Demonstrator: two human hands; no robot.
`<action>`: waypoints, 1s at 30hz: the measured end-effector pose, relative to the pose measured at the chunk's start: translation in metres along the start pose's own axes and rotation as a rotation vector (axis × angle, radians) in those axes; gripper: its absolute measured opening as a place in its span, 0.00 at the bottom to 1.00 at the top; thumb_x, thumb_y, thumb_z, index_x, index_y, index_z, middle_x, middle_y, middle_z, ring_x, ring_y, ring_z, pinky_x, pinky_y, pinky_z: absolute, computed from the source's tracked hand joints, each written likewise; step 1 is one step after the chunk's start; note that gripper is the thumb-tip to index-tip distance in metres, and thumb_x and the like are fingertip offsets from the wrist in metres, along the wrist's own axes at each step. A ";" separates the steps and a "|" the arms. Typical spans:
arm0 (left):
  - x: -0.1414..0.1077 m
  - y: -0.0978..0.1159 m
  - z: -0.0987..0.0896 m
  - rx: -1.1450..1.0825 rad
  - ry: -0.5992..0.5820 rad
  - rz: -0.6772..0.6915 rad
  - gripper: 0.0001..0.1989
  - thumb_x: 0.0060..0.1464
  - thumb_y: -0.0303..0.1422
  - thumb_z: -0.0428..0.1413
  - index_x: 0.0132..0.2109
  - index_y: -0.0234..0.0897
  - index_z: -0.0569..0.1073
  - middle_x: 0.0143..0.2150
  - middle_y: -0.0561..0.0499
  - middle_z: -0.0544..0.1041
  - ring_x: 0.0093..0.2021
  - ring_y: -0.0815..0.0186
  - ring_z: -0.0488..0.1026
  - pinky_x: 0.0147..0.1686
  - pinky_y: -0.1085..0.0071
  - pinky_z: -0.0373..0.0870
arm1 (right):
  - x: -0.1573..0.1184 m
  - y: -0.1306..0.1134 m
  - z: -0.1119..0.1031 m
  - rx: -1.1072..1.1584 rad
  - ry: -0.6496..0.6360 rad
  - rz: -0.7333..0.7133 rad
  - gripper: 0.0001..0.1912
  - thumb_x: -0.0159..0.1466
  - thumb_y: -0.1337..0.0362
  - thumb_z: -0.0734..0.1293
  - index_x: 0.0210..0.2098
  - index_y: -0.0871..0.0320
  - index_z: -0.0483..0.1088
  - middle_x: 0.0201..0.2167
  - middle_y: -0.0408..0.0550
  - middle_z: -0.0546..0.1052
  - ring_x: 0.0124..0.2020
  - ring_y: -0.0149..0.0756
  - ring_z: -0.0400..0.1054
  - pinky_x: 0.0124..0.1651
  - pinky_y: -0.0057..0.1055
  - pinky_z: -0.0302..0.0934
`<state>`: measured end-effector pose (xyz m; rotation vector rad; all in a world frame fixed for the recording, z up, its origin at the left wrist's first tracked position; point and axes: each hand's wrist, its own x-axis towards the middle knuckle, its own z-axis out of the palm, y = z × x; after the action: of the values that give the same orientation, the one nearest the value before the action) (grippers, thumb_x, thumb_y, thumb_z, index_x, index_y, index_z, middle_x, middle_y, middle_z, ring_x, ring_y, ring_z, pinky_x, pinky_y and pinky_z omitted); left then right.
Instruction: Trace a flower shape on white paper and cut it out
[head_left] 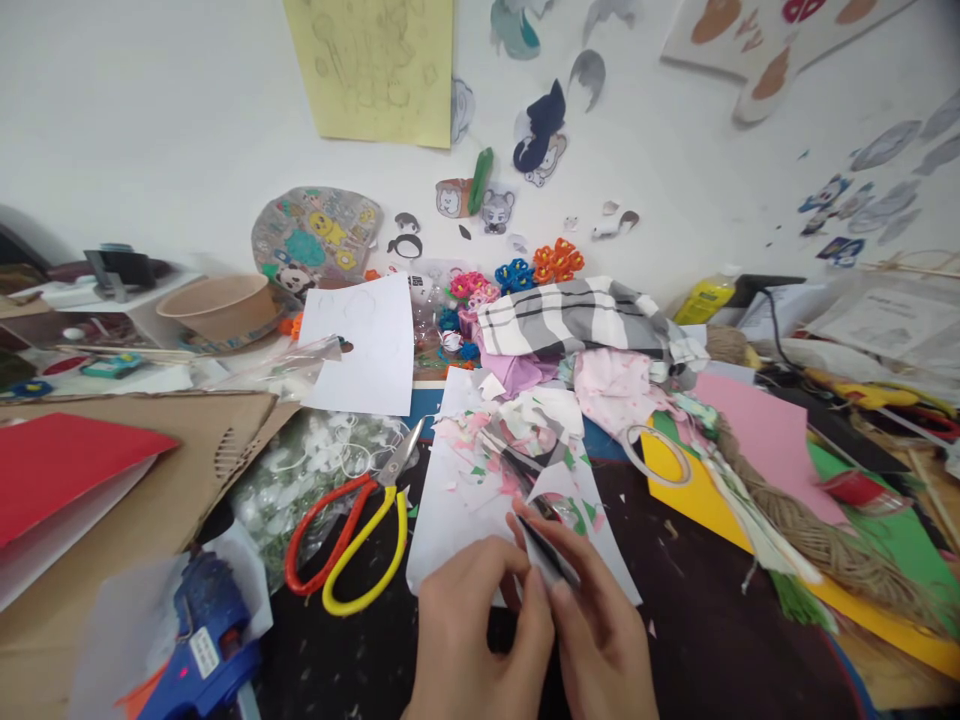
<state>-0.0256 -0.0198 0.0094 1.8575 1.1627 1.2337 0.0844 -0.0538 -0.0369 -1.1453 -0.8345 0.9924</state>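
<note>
Dark paper strip (547,552), thin and narrow, above the white sheet, clamped between fingers of the right hand (600,625); left hand (469,630) with fingers together just beside it, contact hidden. Risk of creasing or tearing under too hard a pinch. Underneath, white sheet (433,550) littered with pink and green scraps; to the left, glue gun (202,640) and scissors (352,540); farther, plaid cloth (577,315).

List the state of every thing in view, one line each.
Right hand, pinching a dark strip
Left hand, curled beside the right hand
Red-and-yellow-handled scissors, lying flat, handles apart
Blue hot glue gun, lying on paper
Kraft paper bowl, mouth up
Plaid cloth, crumpled in a heap
Clear tape roll, lying flat on yellow card
</note>
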 end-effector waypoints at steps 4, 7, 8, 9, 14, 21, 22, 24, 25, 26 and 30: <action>-0.002 -0.002 0.000 0.024 0.029 0.068 0.11 0.61 0.27 0.51 0.29 0.38 0.65 0.23 0.57 0.68 0.24 0.74 0.65 0.27 0.76 0.60 | 0.001 0.000 -0.003 -0.236 0.078 -0.089 0.16 0.70 0.55 0.64 0.52 0.50 0.79 0.57 0.51 0.79 0.60 0.46 0.72 0.63 0.42 0.67; -0.003 -0.004 0.000 0.026 0.063 0.083 0.10 0.60 0.26 0.52 0.29 0.38 0.65 0.23 0.58 0.66 0.24 0.73 0.64 0.26 0.75 0.59 | 0.000 -0.003 -0.002 -0.366 0.200 -0.188 0.17 0.70 0.55 0.64 0.51 0.52 0.80 0.55 0.51 0.80 0.58 0.47 0.74 0.62 0.42 0.68; -0.004 -0.004 0.000 0.021 0.069 0.082 0.10 0.60 0.26 0.52 0.29 0.38 0.65 0.23 0.58 0.65 0.24 0.73 0.63 0.26 0.75 0.58 | 0.000 -0.004 -0.001 -0.403 0.262 -0.216 0.18 0.70 0.54 0.64 0.51 0.52 0.80 0.53 0.51 0.81 0.57 0.46 0.75 0.61 0.41 0.69; -0.004 -0.004 0.000 0.014 0.073 0.081 0.10 0.59 0.26 0.52 0.29 0.38 0.64 0.23 0.58 0.65 0.24 0.73 0.63 0.26 0.75 0.58 | 0.000 -0.005 0.000 -0.433 0.320 -0.235 0.18 0.69 0.54 0.64 0.50 0.53 0.80 0.52 0.51 0.82 0.56 0.46 0.76 0.59 0.39 0.70; -0.006 -0.002 -0.001 -0.057 0.084 0.050 0.12 0.61 0.28 0.51 0.28 0.38 0.64 0.23 0.57 0.64 0.24 0.72 0.62 0.27 0.73 0.58 | 0.002 -0.001 0.004 -0.385 0.567 -0.226 0.20 0.67 0.51 0.67 0.43 0.60 0.82 0.42 0.54 0.85 0.46 0.48 0.80 0.49 0.36 0.73; -0.005 -0.009 -0.013 -0.403 -0.029 -0.131 0.15 0.65 0.38 0.53 0.30 0.38 0.67 0.26 0.55 0.65 0.29 0.69 0.64 0.31 0.73 0.60 | 0.009 -0.013 -0.019 -0.099 0.668 -0.093 0.22 0.64 0.49 0.69 0.42 0.63 0.80 0.42 0.54 0.84 0.42 0.46 0.78 0.44 0.36 0.73; -0.003 -0.012 -0.014 -0.455 -0.072 -0.127 0.15 0.66 0.39 0.53 0.30 0.38 0.67 0.27 0.55 0.65 0.29 0.69 0.64 0.31 0.73 0.60 | 0.012 -0.018 -0.028 -0.113 0.722 -0.094 0.22 0.62 0.49 0.71 0.43 0.62 0.80 0.44 0.55 0.84 0.44 0.47 0.77 0.46 0.37 0.72; 0.000 -0.018 -0.016 -0.548 -0.108 -0.118 0.16 0.66 0.41 0.53 0.31 0.37 0.68 0.28 0.54 0.67 0.31 0.69 0.65 0.32 0.73 0.61 | 0.021 -0.024 -0.049 -0.184 0.745 -0.108 0.25 0.60 0.49 0.72 0.48 0.63 0.79 0.47 0.57 0.83 0.48 0.50 0.77 0.51 0.42 0.71; 0.002 -0.020 -0.016 -0.582 -0.134 -0.121 0.17 0.66 0.42 0.53 0.31 0.37 0.68 0.28 0.53 0.68 0.31 0.69 0.65 0.32 0.73 0.61 | 0.027 -0.025 -0.059 -0.266 0.734 -0.126 0.27 0.60 0.49 0.72 0.48 0.64 0.79 0.47 0.58 0.83 0.48 0.51 0.77 0.52 0.43 0.70; 0.004 -0.021 -0.016 -0.583 -0.155 -0.123 0.17 0.66 0.43 0.52 0.31 0.37 0.68 0.27 0.53 0.69 0.30 0.69 0.65 0.32 0.73 0.61 | 0.034 -0.026 -0.069 -0.372 0.689 -0.158 0.27 0.60 0.48 0.71 0.47 0.65 0.80 0.47 0.60 0.83 0.48 0.52 0.77 0.53 0.45 0.69; 0.009 -0.014 -0.018 -0.552 -0.199 -0.112 0.19 0.65 0.46 0.52 0.31 0.37 0.68 0.26 0.53 0.69 0.29 0.68 0.65 0.32 0.72 0.61 | 0.053 -0.032 -0.084 -0.693 0.509 -0.277 0.29 0.61 0.43 0.66 0.44 0.64 0.81 0.42 0.63 0.83 0.44 0.54 0.76 0.54 0.50 0.66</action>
<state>-0.0454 -0.0052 0.0079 1.4388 0.7139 1.1333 0.1863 -0.0355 -0.0222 -1.7151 -0.9046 0.1399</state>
